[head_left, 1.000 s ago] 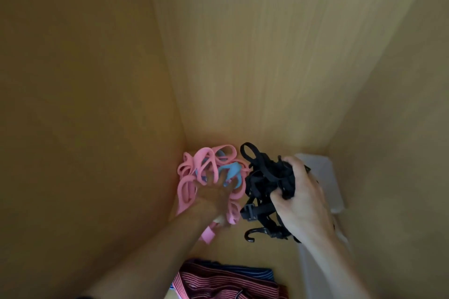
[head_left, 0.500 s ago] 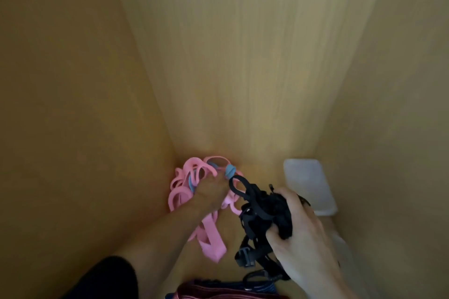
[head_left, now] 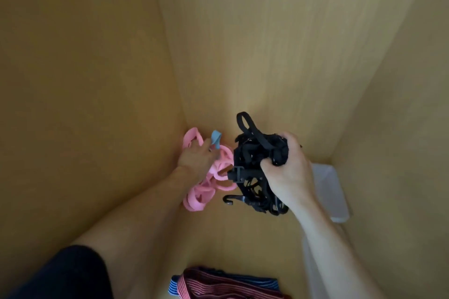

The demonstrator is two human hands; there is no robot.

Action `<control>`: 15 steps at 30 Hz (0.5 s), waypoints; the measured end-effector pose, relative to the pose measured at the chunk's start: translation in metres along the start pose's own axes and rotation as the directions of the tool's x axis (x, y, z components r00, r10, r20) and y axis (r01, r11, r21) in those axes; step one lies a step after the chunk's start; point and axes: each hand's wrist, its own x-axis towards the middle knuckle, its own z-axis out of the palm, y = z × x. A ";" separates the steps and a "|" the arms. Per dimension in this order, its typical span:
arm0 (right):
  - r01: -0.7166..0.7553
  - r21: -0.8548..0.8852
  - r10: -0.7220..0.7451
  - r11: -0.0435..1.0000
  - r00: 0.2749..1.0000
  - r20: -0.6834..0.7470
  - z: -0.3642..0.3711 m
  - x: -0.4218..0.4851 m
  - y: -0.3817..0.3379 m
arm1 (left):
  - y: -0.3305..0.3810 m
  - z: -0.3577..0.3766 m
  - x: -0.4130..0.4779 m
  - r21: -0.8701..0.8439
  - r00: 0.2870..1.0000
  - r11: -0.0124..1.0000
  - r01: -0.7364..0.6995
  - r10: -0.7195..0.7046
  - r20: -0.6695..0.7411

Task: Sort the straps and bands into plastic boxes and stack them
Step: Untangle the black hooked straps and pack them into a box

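Note:
Deep in a wooden compartment, my left hand [head_left: 197,159] grips a tangle of pink bands [head_left: 201,192] with a blue band [head_left: 215,139] sticking up from it. The pink loops hang below my wrist near the back left corner. To the right, my right hand [head_left: 288,172] is closed around a bunch of black straps [head_left: 252,153] with buckles and a hook dangling beneath. A clear plastic box [head_left: 332,192] lies against the right wall, partly hidden behind my right wrist.
Wooden walls [head_left: 85,80] close in on the left, back and right. Red-striped and blue-striped bands [head_left: 218,286] lie on the floor at the near edge. My dark sleeve [head_left: 68,274] fills the lower left.
Both hands have lifted their bundles a little and moved toward the back wall. The pink bands now hang more bunched under my left hand.

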 end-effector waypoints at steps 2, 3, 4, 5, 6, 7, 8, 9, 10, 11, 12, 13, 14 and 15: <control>-0.090 -0.048 0.092 0.995 0.995 0.042 0.015 0.011 0.018 | 0.006 0.009 -0.004 -0.005 1.000 1.000 -0.009 0.009 0.028; -0.131 -0.111 0.139 0.985 0.988 0.065 0.023 0.013 0.028 | 0.008 0.014 -0.006 -0.010 0.999 1.000 -0.016 0.016 0.038; -0.162 -0.198 0.182 0.967 0.979 0.088 0.032 0.013 0.040 | 0.011 0.019 -0.008 -0.021 0.998 0.999 -0.029 0.030 0.046; -0.175 -0.299 0.216 0.938 0.970 0.112 0.040 0.011 0.051 | 0.013 0.024 -0.009 -0.035 0.997 0.998 -0.053 0.054 0.056; -0.172 -0.397 0.243 0.902 0.961 0.134 0.049 0.008 0.061 | 0.016 0.028 -0.010 -0.055 0.995 0.996 -0.076 0.080 0.066; -0.166 -0.471 0.263 0.867 0.953 0.150 0.056 0.005 0.069 | 0.018 0.032 -0.011 -0.083 0.993 0.992 -0.092 0.098 0.070; -0.162 -0.514 0.279 0.842 0.947 0.159 0.063 0.002 0.075 | 0.021 0.035 -0.011 -0.120 0.992 0.988 -0.096 0.105 0.072; -0.159 -0.534 0.285 0.830 0.945 0.162 0.070 -0.001 0.079 | 0.023 0.037 -0.010 -0.161 0.992 0.983 -0.091 0.105 0.076; -0.148 -0.544 0.275 0.826 0.948 0.161 0.076 -0.003 0.083 | 0.026 0.039 -0.010 -0.195 0.991 0.977 -0.083 0.101 0.085; -0.126 -0.551 0.252 0.825 0.955 0.159 0.081 -0.004 0.085 | 0.029 0.042 -0.011 -0.217 0.991 0.973 -0.074 0.097 0.095; -0.102 -0.558 0.224 0.824 0.962 0.156 0.085 -0.004 0.087 | 0.033 0.047 -0.014 -0.227 0.990 0.971 -0.070 0.096 0.104; -0.077 -0.565 0.194 0.822 0.969 0.150 0.088 -0.003 0.088 | 0.037 0.052 -0.016 -0.228 0.989 0.971 -0.076 0.102 0.103; -0.057 -0.573 0.169 0.817 0.975 0.144 0.090 0.000 0.090 | 0.040 0.059 -0.020 -0.218 0.989 0.972 -0.090 0.112 0.093; -0.045 -0.582 0.153 0.812 0.978 0.139 0.092 0.004 0.092 | 0.043 0.066 -0.023 -0.199 0.989 0.975 -0.104 0.122 0.081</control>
